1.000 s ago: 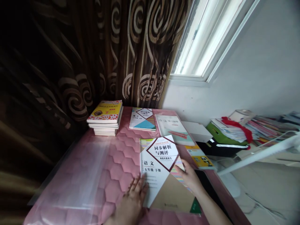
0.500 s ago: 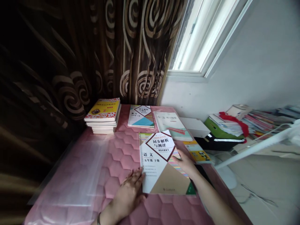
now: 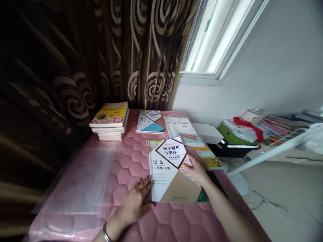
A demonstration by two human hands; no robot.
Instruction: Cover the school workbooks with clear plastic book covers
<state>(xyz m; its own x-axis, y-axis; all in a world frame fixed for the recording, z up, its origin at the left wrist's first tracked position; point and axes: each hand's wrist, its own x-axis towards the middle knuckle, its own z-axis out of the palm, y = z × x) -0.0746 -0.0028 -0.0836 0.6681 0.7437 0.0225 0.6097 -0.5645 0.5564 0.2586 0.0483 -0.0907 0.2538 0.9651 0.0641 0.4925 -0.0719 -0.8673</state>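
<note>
A workbook (image 3: 167, 168) with a white, tan and striped cover lies face up on the pink padded surface. At its right edge is my right hand (image 3: 197, 169), thumb over the cover and the other fingers partly hidden, gripping it. My left hand (image 3: 137, 198) rests flat with fingers stretched, the fingertips at the workbook's left edge. A metal bracelet (image 3: 106, 232) circles my left wrist. Beyond the workbook sits a similar one with a blue cover (image 3: 150, 123), and to its right a pale green booklet (image 3: 183, 131).
A stack of books (image 3: 109, 118) stands at the back left by the patterned curtain (image 3: 151, 67). Clear plastic sheets (image 3: 83, 185) cover the left side. At the right are a yellow book (image 3: 212, 161), a green box of papers (image 3: 228, 134) and a white lamp arm (image 3: 272, 154).
The view has shifted slightly, so everything sits a little higher and further left. My left hand has slid slightly off the workbook's edge; my right hand keeps its hold.
</note>
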